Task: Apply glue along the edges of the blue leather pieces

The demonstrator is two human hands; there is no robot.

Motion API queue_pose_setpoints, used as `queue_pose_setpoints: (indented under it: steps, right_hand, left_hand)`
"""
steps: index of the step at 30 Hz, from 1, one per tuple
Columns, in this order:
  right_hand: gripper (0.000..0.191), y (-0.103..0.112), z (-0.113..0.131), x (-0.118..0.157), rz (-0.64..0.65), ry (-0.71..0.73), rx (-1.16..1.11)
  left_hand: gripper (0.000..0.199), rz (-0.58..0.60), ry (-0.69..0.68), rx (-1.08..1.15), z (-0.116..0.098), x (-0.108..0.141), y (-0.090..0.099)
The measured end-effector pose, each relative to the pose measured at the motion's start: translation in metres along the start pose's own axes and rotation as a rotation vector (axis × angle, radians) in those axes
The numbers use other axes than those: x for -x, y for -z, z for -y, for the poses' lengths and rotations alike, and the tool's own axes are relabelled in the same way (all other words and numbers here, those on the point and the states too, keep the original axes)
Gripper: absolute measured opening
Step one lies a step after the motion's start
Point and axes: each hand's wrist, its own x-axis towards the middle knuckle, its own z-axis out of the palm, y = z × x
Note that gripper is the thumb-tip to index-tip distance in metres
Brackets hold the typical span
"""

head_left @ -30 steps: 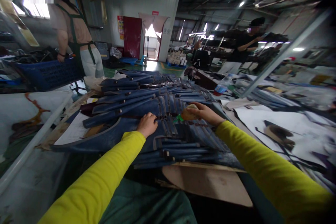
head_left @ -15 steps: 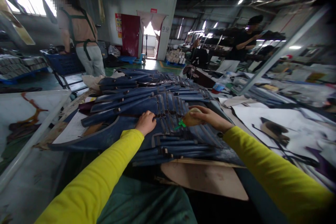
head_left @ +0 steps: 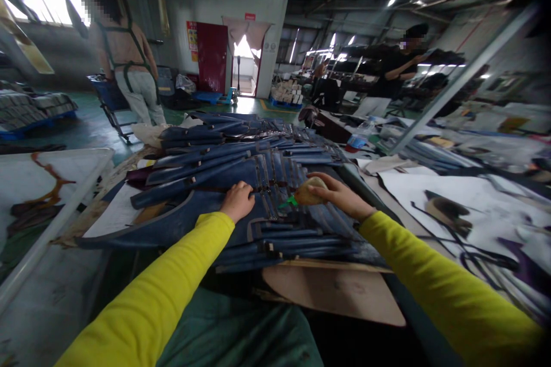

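Observation:
Dark blue leather-like pieces with grey edges lie in overlapping layers across the work surface. My left hand rests on them with its fingers curled down against a blue piece; whether they pinch anything is hidden. A yellowish bottle with a green nozzle is in the grip of my right hand. The nozzle points left and down, just over the narrow strips right of my left hand.
A white paper lies at the left, beside a white-rimmed bin. Below the pile is a tan board. White sheets and a slanted metal post stand right. Two people are farther back.
My right hand has moved slightly left with the bottle, bringing the green nozzle nearer my left hand. The person at the back left has moved away with a blue cart.

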Motion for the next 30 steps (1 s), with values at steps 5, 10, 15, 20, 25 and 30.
queue_pose_setpoints:
  steps: [5, 10, 15, 20, 25, 30]
  right_hand:
    - [0.064, -0.01, -0.01, -0.02, -0.076, 0.091, 0.06]
    - [0.07, -0.012, -0.015, -0.032, -0.107, 0.116, 0.077]
    - [0.065, 0.003, -0.015, -0.023, 0.057, 0.098, 0.068]
    - [0.057, 0.008, -0.016, -0.02, 0.083, 0.164, 0.118]
    - [0.063, -0.005, -0.025, -0.039, -0.007, 0.263, 0.13]
    - [0.052, -0.008, -0.035, -0.059, -0.179, 0.526, 0.296]
  left_hand:
    - [0.031, -0.001, 0.003, 0.002, 0.0, 0.0, 0.0]
    - [0.031, 0.003, 0.011, 0.006, -0.001, 0.001, 0.001]
    - [0.031, 0.0, 0.003, 0.011, 0.001, 0.0, 0.0]
    - [0.03, 0.002, 0.008, 0.016, 0.0, 0.0, 0.0]
    - [0.029, 0.0, 0.009, 0.014, 0.0, 0.0, -0.001]
    - [0.029, 0.003, 0.013, 0.019, 0.0, 0.0, 0.0]
